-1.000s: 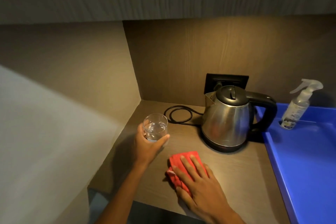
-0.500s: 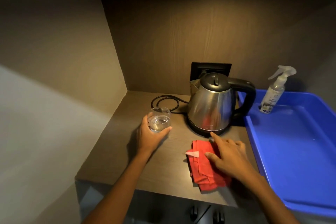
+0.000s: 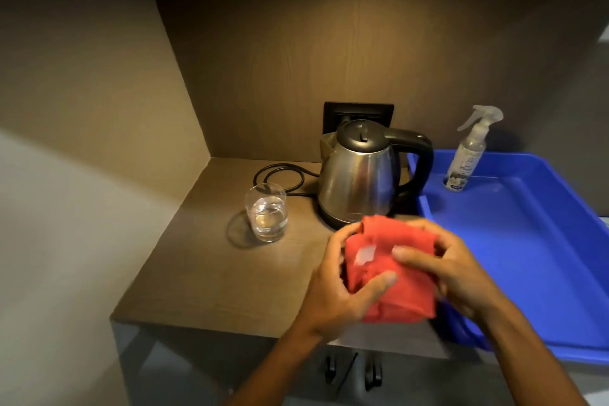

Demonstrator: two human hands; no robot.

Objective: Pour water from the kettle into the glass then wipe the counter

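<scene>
The pouring was judged done: the glass (image 3: 267, 217) stood upright on the counter (image 3: 204, 273), partly filled with clear water, and the kettle (image 3: 359, 175) sat on its base just behind and to the right of it, lid shut, handle turned toward the tray (image 3: 527, 241). Glass and kettle were near each other but not touching, and neither was held. A black cord (image 3: 280, 175) lay looped behind the glass.

The wiping was harder to place. The cloth (image 3: 392, 270) was not on the counter; it was held above the front right part of it, in front of the kettle, between both hands. No wet patch or spill could be made out on the wood, so whether any wiping was left could not be told; the cloth appeared to be gathered or folded, which was taken either as readying it or as finishing with it.

The cloth was red, soft and bunched into thick folds, with a small pale tag showing on its upper face. The left hand (image 3: 333, 293) was closed around its left side, thumb pressed across the front. The right hand (image 3: 451, 270) was closed on the right side, fingers laid over the top. A spray bottle (image 3: 468, 155) stood in the tray's far corner, well apart.
</scene>
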